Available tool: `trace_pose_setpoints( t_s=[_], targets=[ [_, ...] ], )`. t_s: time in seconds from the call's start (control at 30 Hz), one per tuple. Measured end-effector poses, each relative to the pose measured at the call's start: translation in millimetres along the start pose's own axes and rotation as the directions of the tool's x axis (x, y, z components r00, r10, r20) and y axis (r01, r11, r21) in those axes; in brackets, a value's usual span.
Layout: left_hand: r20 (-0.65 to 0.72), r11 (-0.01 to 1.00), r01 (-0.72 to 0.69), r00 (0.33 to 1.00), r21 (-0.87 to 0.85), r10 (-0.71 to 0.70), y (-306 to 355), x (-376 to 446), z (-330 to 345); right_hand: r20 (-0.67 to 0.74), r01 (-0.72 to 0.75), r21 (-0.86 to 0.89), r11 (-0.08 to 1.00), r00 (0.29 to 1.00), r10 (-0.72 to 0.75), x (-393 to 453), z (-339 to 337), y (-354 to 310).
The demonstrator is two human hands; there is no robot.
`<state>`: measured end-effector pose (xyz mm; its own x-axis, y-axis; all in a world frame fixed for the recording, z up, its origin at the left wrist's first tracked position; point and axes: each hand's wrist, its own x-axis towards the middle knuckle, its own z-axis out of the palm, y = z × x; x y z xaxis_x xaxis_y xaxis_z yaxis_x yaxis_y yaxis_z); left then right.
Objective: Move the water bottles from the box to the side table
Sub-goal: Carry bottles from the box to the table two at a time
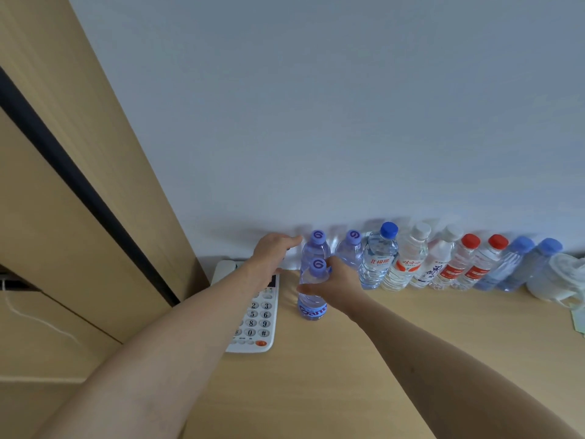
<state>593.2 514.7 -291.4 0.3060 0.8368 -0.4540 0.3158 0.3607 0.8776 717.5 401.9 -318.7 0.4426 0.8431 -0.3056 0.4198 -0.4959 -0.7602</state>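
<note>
right hand gripping front bottle, phone beside

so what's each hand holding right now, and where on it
The right hand grips the front bottle around its shoulder, below the cap. The left hand reaches toward the back bottle; no grip shows.

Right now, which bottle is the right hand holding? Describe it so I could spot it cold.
Start at the white wall, where a row of bottles lines the wooden table. At the row's left end, beside the white telephone, one purple-capped bottle stands forward of the line with the right hand wrapped round it. Unlike its two purple-capped neighbours, it stands out of the row.
</note>
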Motion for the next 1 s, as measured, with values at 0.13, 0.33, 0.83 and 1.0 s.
trace_pose_setpoints(
  t_s=[0.13, 0.33, 0.83, 1.0],
  targets=[
    [-0.014, 0.991, -0.089, 0.996, 0.101, 0.091, 11.5, -13.0, -10.1, -0.029, 0.045, -0.076, 0.996, 0.998, -0.047, -8.0, -6.0, -6.7],
    [0.034, 0.907, -0.29, 0.955, 0.304, 0.295, 22.7, -40.8, -4.9, -0.173, 0.039, -0.125, 0.991, 0.983, -0.061, -37.1, -25.4, -10.0],
    [0.499, 0.403, -0.757, 0.646, 0.514, 0.578, 9.3, -164.0, 152.8, -0.52, -0.223, -0.148, 0.964, 0.846, 0.116, -194.7, -121.5, 86.5],
    [0.658, 0.173, -0.842, 0.513, 0.511, 0.551, 10.5, -228.3, 244.7, -0.615, -0.306, -0.096, 0.947, 0.766, 0.185, -272.0, -181.8, 142.4]
  ],
)
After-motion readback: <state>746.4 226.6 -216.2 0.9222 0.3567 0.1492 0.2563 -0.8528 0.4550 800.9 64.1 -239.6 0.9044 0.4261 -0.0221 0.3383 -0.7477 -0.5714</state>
